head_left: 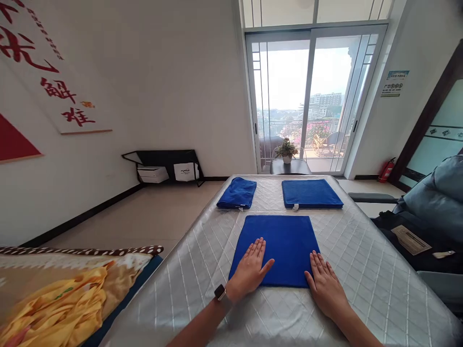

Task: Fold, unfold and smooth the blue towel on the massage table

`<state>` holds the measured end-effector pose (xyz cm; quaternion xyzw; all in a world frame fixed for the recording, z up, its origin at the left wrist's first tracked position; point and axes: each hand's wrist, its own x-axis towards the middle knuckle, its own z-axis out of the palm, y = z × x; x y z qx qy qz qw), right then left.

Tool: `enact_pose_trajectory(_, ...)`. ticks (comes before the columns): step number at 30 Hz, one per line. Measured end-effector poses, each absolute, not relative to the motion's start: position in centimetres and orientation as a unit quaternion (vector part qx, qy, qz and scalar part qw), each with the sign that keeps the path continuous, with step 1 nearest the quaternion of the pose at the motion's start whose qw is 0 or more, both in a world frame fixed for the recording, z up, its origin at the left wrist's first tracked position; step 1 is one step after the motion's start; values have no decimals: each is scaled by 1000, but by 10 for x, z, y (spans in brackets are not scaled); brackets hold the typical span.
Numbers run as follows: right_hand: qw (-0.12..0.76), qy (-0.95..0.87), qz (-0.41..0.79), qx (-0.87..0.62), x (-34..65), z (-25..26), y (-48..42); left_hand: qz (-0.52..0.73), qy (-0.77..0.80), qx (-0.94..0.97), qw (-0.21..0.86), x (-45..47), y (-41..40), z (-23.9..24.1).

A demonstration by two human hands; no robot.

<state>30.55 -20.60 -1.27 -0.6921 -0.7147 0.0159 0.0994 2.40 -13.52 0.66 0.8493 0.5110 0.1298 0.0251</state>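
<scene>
A blue towel (281, 241) lies spread flat on the silver quilted table cover (361, 270) in front of me. My left hand (250, 270), with a watch on its wrist, rests palm down on the towel's near left part, fingers stretched out. On the towel's near right corner my right hand (325, 284) lies flat, fingers together and extended. Neither hand holds anything. Farther back, a folded blue towel (238, 193) sits at the left and a flat blue towel stack (311, 193) at the right.
A patterned yellow and brown cloth (65, 294) lies at the lower left. A grey padded chair (434, 202) stands at the right. Beyond the table are a small table with a potted plant (287, 150), glass sliding doors, and a black shelf (166, 166) holding boxes.
</scene>
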Motion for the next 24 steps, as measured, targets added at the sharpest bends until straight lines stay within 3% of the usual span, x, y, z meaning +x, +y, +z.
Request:
enact_pose_trajectory(5, 90, -719, 0, -690, 308, -21, -205, 132, 384, 912, 62, 105, -156, 16)
enact_pose_trajectory(11, 106, -727, -11, -679, 312, -30, -206, 133, 357, 922, 68, 151, -156, 21)
enact_pose_trajectory(24, 103, -725, 1, -681, 309, -18, -209, 57, 565, 823, 13, -24, -179, 14)
